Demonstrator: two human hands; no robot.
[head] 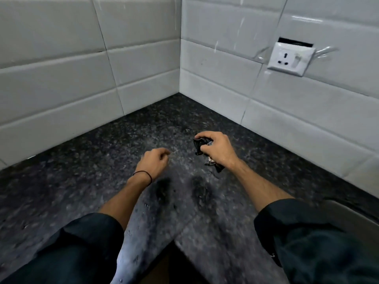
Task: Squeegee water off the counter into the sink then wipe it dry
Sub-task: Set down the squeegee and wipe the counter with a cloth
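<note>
1. Water (131,232) lies in beads and a pale wet streak on the dark speckled worktop (67,181), running from near the front edge up between the two forearms; I judge the squeegee stage unfinished, or barely begun
2. Right hand (217,149) is clenched round a small dark crumpled thing (200,145), probably a cloth, though blur keeps me from ruling out a small squeegee; it is held just above the worktop toward the tiled corner (180,58)
3. Left hand (154,160) is empty, fingers loosely curled, hovering over the wet patch just beside the right one, with a thin dark band (144,175) at the wrist
4. Long axis of the held thing runs roughly from the far fingertips back under the palm toward the wrist, with a dark end sticking out below the hand; which end leads I cannot tell
5. Sink edge (352,214) shows as a pale metal rim at the lower right, so water has to be pushed rightward and toward the person
6. Remaining, by my reading: clearing the streak and droplets into the sink, then wiping the worktop dry; a wall socket (291,58) sits on the right tiles, well apart from the wet area
</note>
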